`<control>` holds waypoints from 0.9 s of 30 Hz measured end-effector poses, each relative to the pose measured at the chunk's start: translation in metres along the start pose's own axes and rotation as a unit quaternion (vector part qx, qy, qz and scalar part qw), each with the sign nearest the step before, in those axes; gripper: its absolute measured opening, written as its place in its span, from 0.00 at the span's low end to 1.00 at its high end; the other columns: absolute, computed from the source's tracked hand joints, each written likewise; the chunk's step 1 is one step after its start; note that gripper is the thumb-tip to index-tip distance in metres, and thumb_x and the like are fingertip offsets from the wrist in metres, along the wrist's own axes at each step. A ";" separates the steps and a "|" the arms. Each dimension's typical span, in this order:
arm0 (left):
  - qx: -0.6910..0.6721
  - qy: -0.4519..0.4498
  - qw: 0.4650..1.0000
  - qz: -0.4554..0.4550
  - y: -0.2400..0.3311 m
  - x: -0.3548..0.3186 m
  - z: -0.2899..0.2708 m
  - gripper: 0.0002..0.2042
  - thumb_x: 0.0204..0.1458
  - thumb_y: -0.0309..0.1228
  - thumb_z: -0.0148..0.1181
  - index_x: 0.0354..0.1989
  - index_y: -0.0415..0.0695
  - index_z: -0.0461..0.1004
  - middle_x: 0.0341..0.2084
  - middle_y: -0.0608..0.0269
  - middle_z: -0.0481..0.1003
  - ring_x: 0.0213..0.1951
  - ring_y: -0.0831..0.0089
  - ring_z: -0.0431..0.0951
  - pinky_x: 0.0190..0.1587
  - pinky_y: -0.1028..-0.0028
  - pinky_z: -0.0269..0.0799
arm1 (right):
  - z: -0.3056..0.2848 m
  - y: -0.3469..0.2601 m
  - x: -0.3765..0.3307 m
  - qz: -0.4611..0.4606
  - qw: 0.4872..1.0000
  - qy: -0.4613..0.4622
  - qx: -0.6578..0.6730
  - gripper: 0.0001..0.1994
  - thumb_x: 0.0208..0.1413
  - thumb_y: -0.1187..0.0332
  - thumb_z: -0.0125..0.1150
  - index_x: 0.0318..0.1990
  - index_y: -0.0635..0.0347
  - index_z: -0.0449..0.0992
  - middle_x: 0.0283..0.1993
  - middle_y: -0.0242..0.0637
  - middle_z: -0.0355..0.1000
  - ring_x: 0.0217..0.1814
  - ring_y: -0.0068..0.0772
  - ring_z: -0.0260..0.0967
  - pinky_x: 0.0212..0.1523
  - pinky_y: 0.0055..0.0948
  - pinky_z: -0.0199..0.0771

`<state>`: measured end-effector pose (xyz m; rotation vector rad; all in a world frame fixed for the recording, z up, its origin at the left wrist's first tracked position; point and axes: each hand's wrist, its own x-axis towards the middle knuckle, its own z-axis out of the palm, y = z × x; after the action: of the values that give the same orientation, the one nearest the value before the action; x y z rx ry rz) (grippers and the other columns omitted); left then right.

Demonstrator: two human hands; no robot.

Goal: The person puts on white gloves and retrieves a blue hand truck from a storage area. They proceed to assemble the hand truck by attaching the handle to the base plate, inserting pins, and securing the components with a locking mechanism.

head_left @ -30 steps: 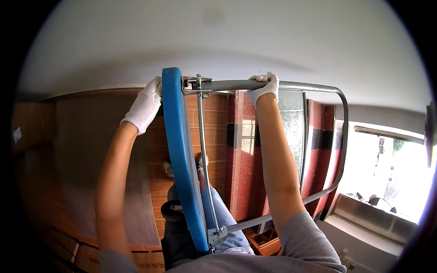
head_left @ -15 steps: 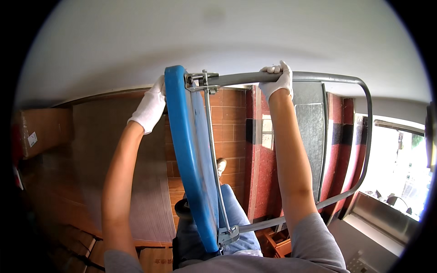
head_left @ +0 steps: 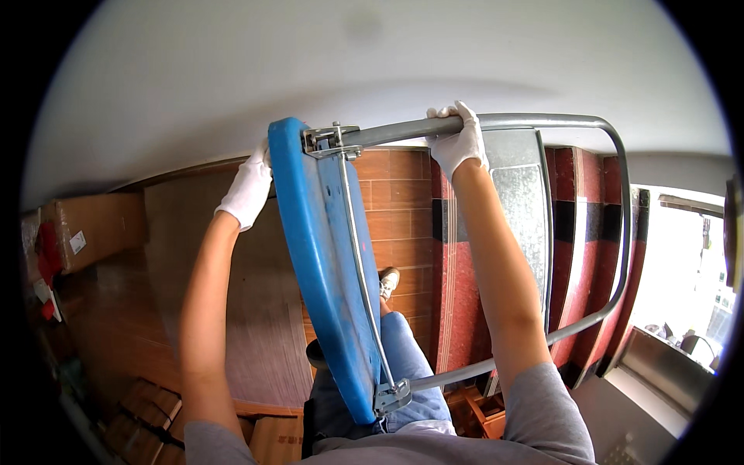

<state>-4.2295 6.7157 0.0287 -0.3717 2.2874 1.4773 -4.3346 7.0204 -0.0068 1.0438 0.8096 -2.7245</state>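
1. The left grip (head_left: 249,187), in a white glove, meets the outer side of the blue platform (head_left: 322,271) near its far end. Its finger ends are hidden by the platform's edge, so I cannot tell how tightly they close.

2. The right grip (head_left: 459,139), also gloved in white, is wrapped around the far side of the grey handle (head_left: 550,121), with the fingers curled over the tube.

3. The platform is turned on its side in front of the person, tilted, running from beside the pale wall (head_left: 372,70) back toward the lap. The handle loops out to the right from it.

4. A thin metal rod (head_left: 358,263) runs along the deck between the far bracket (head_left: 329,141) and the near bracket (head_left: 393,397), where the handle joins. A dark wheel (head_left: 316,354) shows partly, left of the platform's near part.

5. Beyond the rod lie the brown tiled floor (head_left: 399,201) and a shoe (head_left: 389,280); farther right come red-and-black steps (head_left: 461,302) and a grey metal sheet (head_left: 519,225), seen through the handle's loop.

6. At left, a cardboard box (head_left: 108,225) stands beyond a broad, dull brown panel (head_left: 225,310).
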 end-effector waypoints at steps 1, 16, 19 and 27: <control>-0.005 -0.006 1.000 0.001 -0.002 0.001 0.001 0.33 0.59 0.62 0.33 0.66 0.54 0.55 0.61 0.51 0.63 0.64 0.55 0.58 0.65 0.59 0.52 | -0.002 -0.001 0.000 -0.010 1.000 -0.005 -0.017 0.10 0.56 0.65 0.54 0.27 0.57 0.63 0.24 0.37 0.65 0.34 0.39 0.68 0.47 0.38 0.69; -0.020 -0.009 0.999 -0.032 -0.038 0.013 0.008 0.30 0.61 0.56 0.35 0.68 0.56 0.50 0.61 0.49 0.61 0.64 0.54 0.58 0.66 0.61 0.52 | 0.021 0.003 -0.022 -0.054 0.997 -0.053 0.003 0.09 0.59 0.70 0.51 0.27 0.62 0.61 0.23 0.38 0.60 0.31 0.41 0.64 0.45 0.41 0.73; -0.037 -0.020 0.999 -0.030 -0.026 0.009 0.008 0.30 0.62 0.56 0.35 0.68 0.55 0.50 0.62 0.51 0.62 0.64 0.56 0.58 0.66 0.62 0.52 | 0.023 0.002 -0.024 -0.048 0.998 -0.049 0.018 0.10 0.59 0.70 0.51 0.27 0.62 0.61 0.23 0.38 0.60 0.31 0.41 0.63 0.45 0.42 0.73; -0.066 0.023 0.996 -0.050 -0.016 0.004 0.016 0.30 0.62 0.56 0.36 0.67 0.50 0.54 0.60 0.55 0.64 0.62 0.63 0.60 0.64 0.65 0.54 | 0.016 -0.005 -0.020 0.025 0.998 0.014 0.058 0.11 0.61 0.69 0.49 0.26 0.60 0.60 0.23 0.36 0.59 0.32 0.39 0.62 0.48 0.46 0.72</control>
<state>-4.2237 6.7243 0.0081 -0.5562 2.1762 1.5890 -4.3301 7.0154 0.0183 1.1096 0.6264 -2.7483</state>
